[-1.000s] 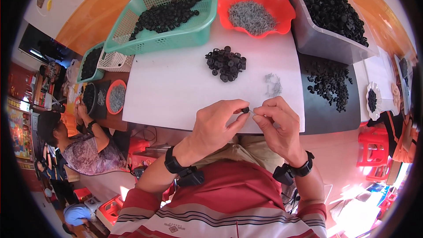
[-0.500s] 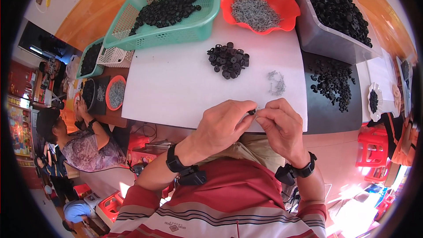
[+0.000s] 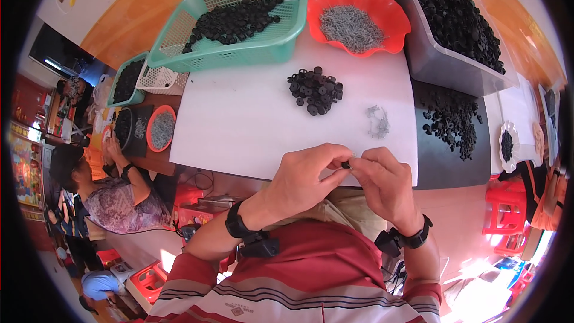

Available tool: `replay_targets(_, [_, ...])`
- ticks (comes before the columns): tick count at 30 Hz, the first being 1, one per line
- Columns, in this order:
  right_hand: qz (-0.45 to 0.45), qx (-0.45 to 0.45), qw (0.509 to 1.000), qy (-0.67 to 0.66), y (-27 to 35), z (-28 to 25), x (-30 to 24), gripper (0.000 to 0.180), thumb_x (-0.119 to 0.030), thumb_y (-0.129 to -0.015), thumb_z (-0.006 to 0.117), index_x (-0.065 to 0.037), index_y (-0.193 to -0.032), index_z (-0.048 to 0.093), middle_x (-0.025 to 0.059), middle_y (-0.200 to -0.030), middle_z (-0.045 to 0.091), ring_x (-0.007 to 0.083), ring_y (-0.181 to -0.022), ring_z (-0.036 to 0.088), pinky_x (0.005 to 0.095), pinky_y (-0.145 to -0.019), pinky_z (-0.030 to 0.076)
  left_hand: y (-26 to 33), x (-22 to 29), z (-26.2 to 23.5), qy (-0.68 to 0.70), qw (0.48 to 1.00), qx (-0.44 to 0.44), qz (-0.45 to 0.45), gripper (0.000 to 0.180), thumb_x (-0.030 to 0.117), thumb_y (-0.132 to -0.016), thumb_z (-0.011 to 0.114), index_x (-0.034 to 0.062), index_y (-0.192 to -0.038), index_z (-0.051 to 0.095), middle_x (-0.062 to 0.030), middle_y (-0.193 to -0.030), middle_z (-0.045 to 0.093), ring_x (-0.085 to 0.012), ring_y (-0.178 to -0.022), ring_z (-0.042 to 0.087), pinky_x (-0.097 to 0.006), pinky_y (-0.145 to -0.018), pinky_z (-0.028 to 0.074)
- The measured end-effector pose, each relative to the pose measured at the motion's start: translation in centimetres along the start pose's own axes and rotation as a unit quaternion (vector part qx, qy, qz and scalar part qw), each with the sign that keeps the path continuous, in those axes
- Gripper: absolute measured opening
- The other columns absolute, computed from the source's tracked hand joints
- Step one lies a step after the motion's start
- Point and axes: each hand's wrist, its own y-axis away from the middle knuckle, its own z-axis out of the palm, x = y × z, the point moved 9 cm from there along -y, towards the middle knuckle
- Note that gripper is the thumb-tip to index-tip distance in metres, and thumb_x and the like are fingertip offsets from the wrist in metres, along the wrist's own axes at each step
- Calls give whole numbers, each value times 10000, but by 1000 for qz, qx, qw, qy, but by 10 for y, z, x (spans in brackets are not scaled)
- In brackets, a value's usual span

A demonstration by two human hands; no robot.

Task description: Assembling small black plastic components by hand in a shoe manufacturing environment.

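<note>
Close to the near edge of the white sheet (image 3: 239, 125), both my hands come together in front of my chest. Between thumb and index finger, my left hand (image 3: 305, 173) pinches a small black plastic part (image 3: 345, 164). The closed fingertips of my right hand (image 3: 385, 182) press against that part's right side; whatever they grip is hidden. Beyond my hands is a heap of black round plastic parts (image 3: 314, 91). A small scatter of thin metal pins (image 3: 378, 121) lies to its right.
At the back stand a green basket (image 3: 239, 55) of black parts, a red bowl (image 3: 394, 24) of metal pins and a grey bin (image 3: 454, 75) full of black parts. Small black pieces (image 3: 451, 122) cover part of a dark mat. On the left, another person (image 3: 122, 197) works at a table.
My hands have drawn together, and my right fingertips now touch the black part. The whole view has shifted slightly, with the table sitting lower in the picture.
</note>
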Motion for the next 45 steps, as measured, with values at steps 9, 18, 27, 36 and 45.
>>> replay_targets(9, [-49, -24, 998, 34, -1, -2, -17, 458, -28, -743, 815, -51, -1183, 689, 90, -1020, 640, 246, -629, 662, 357, -529, 549, 15, -34, 18, 359, 888, -91, -271, 320, 34, -909, 770, -17, -1196, 637, -104, -1102, 730, -138, -1026, 691, -282, -910, 565])
replay_targets(18, [-64, 62, 996, 17, 3, -1, -14, 405, -41, -774, 836, -41, -1152, 690, 102, -994, 663, 218, -625, 653, 330, -495, 522, 20, -35, 25, 451, 835, -81, -304, 356, 56, -952, 735, -13, -1291, 653, -92, -1124, 733, -106, -991, 680, -256, -883, 557])
replay_targets(27, [-65, 160, 985, 24, 6, -7, -11, 352, 6, -798, 813, -38, -1122, 684, 109, -995, 671, 179, -601, 639, 291, -466, 485, 17, -39, 34, 531, 787, -16, -314, 267, 90, -986, 705, -12, -1231, 680, -64, -1058, 730, -107, -931, 685, -247, -841, 571])
replay_targets(36, [-29, 203, 979, 7, 0, -17, -4, 362, 42, -839, 769, -9, -1185, 675, 147, -1039, 646, 199, -655, 657, 293, -523, 524, 5, -38, 43, 544, 770, 24, -334, 237, 142, -1005, 694, 38, -1218, 682, -51, -1045, 739, -109, -917, 691, -274, -853, 571])
replay_targets(45, [-8, 209, 978, -27, 3, -19, 8, 334, 30, -865, 772, -15, -1184, 686, 143, -1042, 618, 184, -680, 652, 298, -539, 520, -1, -38, 48, 547, 765, 14, -340, 234, 132, -1015, 676, 47, -1233, 677, -47, -1065, 741, -107, -946, 687, -278, -869, 565])
